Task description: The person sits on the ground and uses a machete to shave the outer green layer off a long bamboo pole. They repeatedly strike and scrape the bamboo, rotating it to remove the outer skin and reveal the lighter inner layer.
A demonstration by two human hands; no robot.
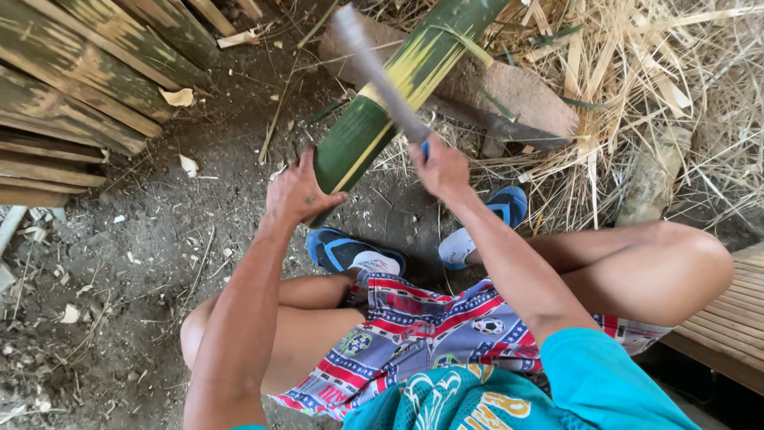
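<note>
Gripping the near end of a green bamboo section point(398, 87), the left hand point(298, 193) has fingers wrapped around its lower edge, thumb on the near side. The bamboo slants up and to the right from that hand toward the top edge of the view, its green skin split by a pale yellow streak down the middle, its far part resting over a flat brownish slab point(517, 95) on the ground. The right hand point(442, 167) is closed tight around the handle of a long blade point(374, 72); a bit of blue handle shows just above the fist. The blade is motion-blurred, lying across the bamboo; whether it touches the bamboo cannot be told.

No containers, packages, labels or signs are seen. A stack of split bamboo slats point(79, 87) fills the upper left. Dry straw and pale shavings point(652, 87) heap at the upper right. The dirt floor point(135, 279) is dark, strewn with chips and slivers. The person sits with knees apart, feet in blue sandals point(350, 253) just below the bamboo's near end, wearing patterned red, white and blue shorts point(430, 334) and a teal shirt point(589, 382). A slatted bench edge point(732, 318) sits at right.
</note>
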